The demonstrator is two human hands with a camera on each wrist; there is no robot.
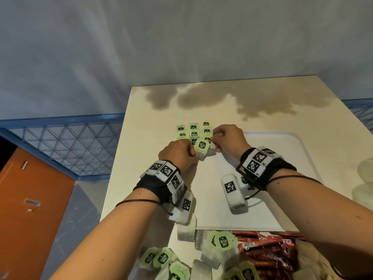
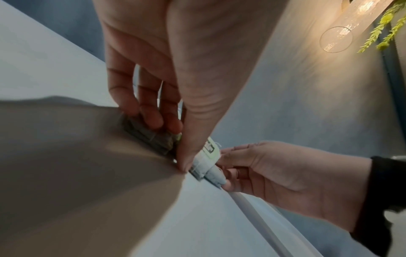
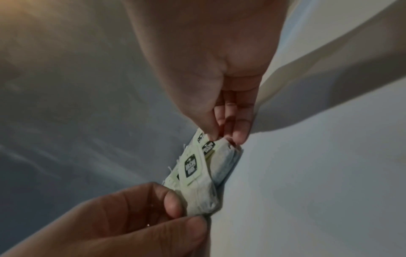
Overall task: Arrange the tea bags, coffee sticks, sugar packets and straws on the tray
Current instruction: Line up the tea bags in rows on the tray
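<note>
White tea bags (image 1: 203, 151), 2 in hands

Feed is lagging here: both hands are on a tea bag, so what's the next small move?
Probably lower the tea bag flat into the nearest row of the tea bag grid and let go: left hand and right hand both pinch it there.

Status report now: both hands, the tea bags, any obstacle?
Left hand and right hand both pinch one tea bag at the tray corner. Rows of tea bags already laid. Nothing blocking.
</note>
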